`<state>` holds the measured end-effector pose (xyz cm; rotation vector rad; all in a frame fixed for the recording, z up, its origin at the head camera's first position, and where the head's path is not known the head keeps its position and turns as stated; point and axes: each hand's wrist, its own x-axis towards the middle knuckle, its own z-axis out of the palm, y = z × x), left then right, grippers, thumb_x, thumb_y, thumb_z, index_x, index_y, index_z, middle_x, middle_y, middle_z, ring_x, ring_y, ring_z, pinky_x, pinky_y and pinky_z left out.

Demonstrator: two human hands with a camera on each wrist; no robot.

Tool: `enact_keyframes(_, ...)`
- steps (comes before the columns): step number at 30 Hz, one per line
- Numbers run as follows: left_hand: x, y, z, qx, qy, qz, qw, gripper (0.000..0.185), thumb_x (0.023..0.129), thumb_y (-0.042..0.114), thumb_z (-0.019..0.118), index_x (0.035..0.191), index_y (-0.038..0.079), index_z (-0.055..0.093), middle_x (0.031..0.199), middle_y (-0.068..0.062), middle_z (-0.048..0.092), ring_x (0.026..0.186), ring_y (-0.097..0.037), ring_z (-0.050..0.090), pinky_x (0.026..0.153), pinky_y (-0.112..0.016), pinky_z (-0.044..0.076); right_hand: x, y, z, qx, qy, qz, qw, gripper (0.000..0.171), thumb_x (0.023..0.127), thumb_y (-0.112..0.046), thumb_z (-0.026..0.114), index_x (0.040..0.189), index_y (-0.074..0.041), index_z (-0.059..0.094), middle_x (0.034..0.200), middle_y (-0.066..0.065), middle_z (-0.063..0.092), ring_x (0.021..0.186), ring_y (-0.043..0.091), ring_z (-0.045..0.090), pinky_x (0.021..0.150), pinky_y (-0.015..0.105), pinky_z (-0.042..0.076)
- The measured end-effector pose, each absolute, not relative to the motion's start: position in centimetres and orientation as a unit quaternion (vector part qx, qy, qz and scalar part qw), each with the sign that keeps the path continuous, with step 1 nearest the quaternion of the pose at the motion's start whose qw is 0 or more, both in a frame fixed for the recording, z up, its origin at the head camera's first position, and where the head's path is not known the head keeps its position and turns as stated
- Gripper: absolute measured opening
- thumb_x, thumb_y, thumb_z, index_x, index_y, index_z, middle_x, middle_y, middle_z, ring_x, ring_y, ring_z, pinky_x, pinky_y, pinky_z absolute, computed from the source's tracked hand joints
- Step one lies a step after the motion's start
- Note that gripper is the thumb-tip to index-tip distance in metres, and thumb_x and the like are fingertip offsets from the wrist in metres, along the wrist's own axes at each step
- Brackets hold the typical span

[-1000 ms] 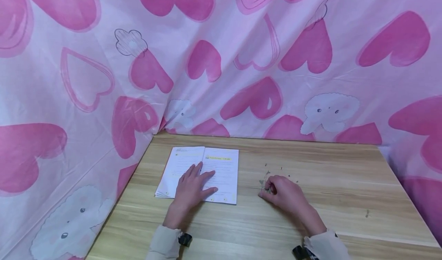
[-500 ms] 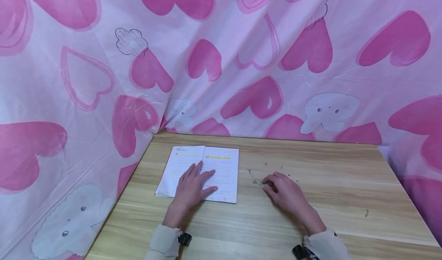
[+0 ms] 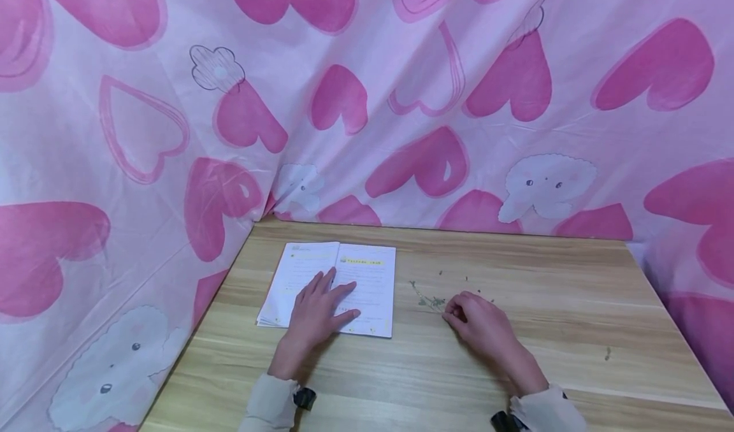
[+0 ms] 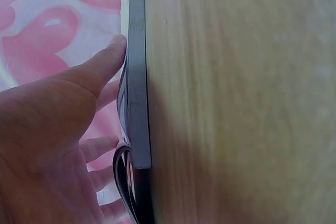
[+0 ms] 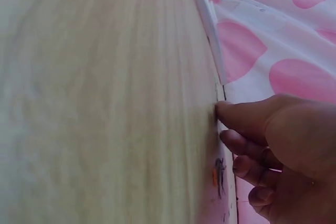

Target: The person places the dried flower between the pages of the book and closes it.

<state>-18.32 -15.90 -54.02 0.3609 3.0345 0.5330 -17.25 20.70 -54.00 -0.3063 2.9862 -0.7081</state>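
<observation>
Near the table's middle | right hand [image 3: 480,325] fingers curled, tips touching table [image 3: 516,273] beside dried sprig [image 3: 425,298], pinching nothing visible | sprig looks light, brittle; take by stem | left hand [image 3: 317,314] fingers spread flat on open booklet [image 3: 367,273], far-left corner

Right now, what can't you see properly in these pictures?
- The words on the book: too small in the head view; the left wrist view shows only its edge.
- The page under the left hand: covered by the palm.
- The little dry sprig by the right hand: too small to tell what plant it is, or whether the fingers touch it.
- The right hand's fingertips: curled under, and blurred in the right wrist view.
</observation>
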Motion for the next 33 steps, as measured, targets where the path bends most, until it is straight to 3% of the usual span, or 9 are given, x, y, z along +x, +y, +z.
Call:
enact_keyframes(12, -18.2, -15.9, -53.8, 0.117, 0.977, 0.174, 0.025, 0.066, 0.096, 0.063, 0.074, 0.154, 0.036, 0.061, 0.179, -0.012, 0.032, 0.166, -0.044, 0.025, 0.125, -0.075, 0.03, -17.5, 20.4, -54.9, -0.122, 0.97, -0.21, -0.013, 0.007, 0.102, -0.018, 0.074, 0.096, -0.019, 0.074, 0.093, -0.005, 0.069, 0.083, 0.009, 0.061, 0.072, 0.038, 0.056)
enact_keyframes(26, -18.2, -16.2, -54.1, 0.118, 0.977, 0.177, 0.019, 0.065, 0.096, 0.063, 0.073, 0.154, 0.038, 0.061, 0.178, -0.012, 0.033, 0.165, -0.044, 0.026, 0.124, -0.076, 0.031, -17.6, 20.2, -55.0, -0.111, 0.965, -0.238, -0.024, 0.006, 0.109, -0.02, 0.066, 0.103, -0.017, 0.065, 0.097, -0.003, 0.061, 0.08, 0.01, 0.052, 0.066, 0.026, 0.045)
enact_keyframes(33, -18.4, -16.3, -54.6, 0.114, 0.978, 0.171, 0.023, 0.082, 0.096, 0.068, 0.071, 0.164, 0.031, 0.048, 0.179, -0.01, 0.03, 0.166, -0.041, 0.025, 0.125, -0.073, 0.031, -18.2, 18.8, -54.5, -0.108, 0.961, -0.252, -0.049, 0.006, 0.109, -0.02, 0.066, 0.107, -0.015, 0.066, 0.1, -0.002, 0.061, 0.083, 0.011, 0.054, 0.07, 0.028, 0.049)
